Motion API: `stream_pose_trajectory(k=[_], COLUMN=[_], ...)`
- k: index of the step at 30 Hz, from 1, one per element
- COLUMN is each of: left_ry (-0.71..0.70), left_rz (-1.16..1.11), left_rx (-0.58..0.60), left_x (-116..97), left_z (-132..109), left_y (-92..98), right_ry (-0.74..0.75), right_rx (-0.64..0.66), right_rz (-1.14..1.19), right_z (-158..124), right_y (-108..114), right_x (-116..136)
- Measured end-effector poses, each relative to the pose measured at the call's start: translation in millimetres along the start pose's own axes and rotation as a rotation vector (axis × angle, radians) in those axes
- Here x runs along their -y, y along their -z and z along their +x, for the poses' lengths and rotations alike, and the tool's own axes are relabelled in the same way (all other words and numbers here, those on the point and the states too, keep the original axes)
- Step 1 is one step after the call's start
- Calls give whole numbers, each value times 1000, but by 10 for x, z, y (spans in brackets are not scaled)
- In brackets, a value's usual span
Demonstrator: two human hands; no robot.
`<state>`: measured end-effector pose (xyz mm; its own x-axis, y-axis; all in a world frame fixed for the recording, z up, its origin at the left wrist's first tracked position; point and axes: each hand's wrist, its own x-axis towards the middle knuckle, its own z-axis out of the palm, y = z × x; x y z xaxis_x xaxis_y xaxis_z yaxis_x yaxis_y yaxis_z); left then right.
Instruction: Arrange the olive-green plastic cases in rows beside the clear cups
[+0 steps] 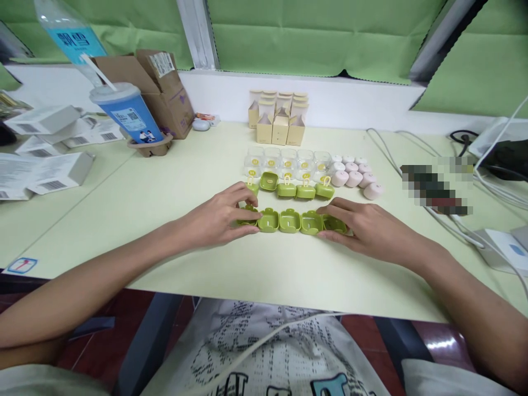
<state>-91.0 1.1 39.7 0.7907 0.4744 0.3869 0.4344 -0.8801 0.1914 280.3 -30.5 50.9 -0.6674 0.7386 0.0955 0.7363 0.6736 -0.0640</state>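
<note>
Several small open green plastic cases (290, 221) stand side by side in a row on the table. My left hand (225, 215) curls its fingers around the case at the row's left end, covering much of it. At the right end, my right hand (361, 224) grips the last case between thumb and fingers, partly hiding it. Just behind the row lie several green lids with pale loops (306, 191), and among them an open green piece (269, 181). Clear plastic covers with yellow marks (289, 159) stand farther back, beside pale pink and white rounded pieces (353, 179).
Small open cardboard boxes (281, 127) stand near the wall. On the left are a blue drink cup (134, 115), a larger carton (175, 104) and white boxes (61, 170). White cables (388, 148) and a white box (503, 250) lie on the right.
</note>
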Motion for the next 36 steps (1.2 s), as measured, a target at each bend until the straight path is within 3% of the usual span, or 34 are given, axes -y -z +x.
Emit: stream_pose_trajectory(k=[6,12,16,20,27,30,33,36], left_ry=[13,138,200,225,466,549,583,631], left_rz=[77,113,68,-13,-128,-123,-99,-79], left_rx=[-13,-184,-93,-26,-143,-212,-282,-332], left_x=[10,122,355,517,487,459,442,422], left_z=[4,45,75,102,148,164,169,171], left_y=[5,114,133,77,60,24,-23,-50], right_ry=[-37,-222,-248,-233,-63,16,52,44], right_rx=[-39,-317,-384,-384,-300,-207,-94,-65], right_rz=[-59,29,99,144,-34,-105,-180,-250], right_z=[6,19,68,184,748,966,1066,1092], right_y=[48,184,209,184,283,271,195,132], right_x=[-24,-90,-106,-64,97,110,97,89])
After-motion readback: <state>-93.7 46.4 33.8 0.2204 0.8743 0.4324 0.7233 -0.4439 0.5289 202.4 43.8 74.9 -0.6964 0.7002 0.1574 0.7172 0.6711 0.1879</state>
